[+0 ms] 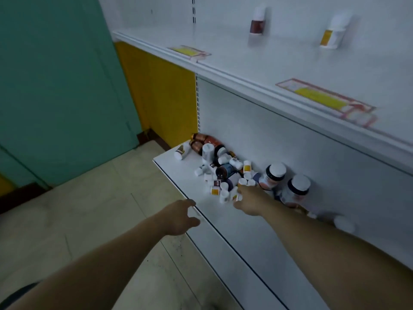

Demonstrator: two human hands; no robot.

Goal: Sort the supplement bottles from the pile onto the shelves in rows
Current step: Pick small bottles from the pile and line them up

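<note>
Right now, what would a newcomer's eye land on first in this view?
The jumbled pile of supplement bottles at the far end of the lower shelf, against its back panel, stands out first. The right hand reaches into its near edge, while the left hand is open by the shelf's front edge. Above, a red-labelled bottle and a yellow-labelled bottle stand apart on the upper shelf.
</note>
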